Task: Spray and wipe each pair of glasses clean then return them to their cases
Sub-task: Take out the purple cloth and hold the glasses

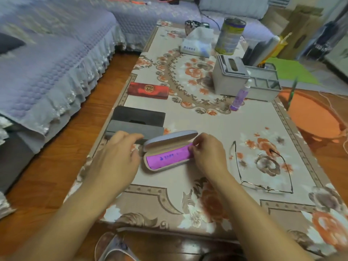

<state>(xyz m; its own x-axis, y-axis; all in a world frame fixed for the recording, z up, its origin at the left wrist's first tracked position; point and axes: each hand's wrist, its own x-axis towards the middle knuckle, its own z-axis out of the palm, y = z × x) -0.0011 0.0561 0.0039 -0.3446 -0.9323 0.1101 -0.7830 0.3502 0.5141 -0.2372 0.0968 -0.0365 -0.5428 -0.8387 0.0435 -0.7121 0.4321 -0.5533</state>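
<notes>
From my feed, the largest thing is the sofa point(56, 53) in its lilac quilted cover, running along the left and across the back. Next comes the low table point(188, 185) under a floral cloth, filling the middle of my view. An orange basin point(310, 117) sits on the floor off its right edge. At the far end of the table I see a tall tin can point(230, 35), a grey tissue box point(230, 76) with a grey organiser tray point(263, 81) touching its right side, and a soft tissue pack point(197, 44). On the table's left side lie a red case point(148, 90), shut, and nearer me a dark grey case point(137, 121) with its flap open. The white case point(169, 149) lies open near the front centre, a magenta cloth point(167, 157) folded inside it. My left hand point(116, 159) hovers just beside its left end, fingers relaxed and slightly bent, holding nothing. My right hand point(207, 153) pinches the right end of the cloth between thumb and fingertips. The thin wire-frame glasses point(263, 176) lie to the right of that case, on the cloth, temples unfolded. The purple spray bottle point(240, 97) stands just in front of the tissue box.
</notes>
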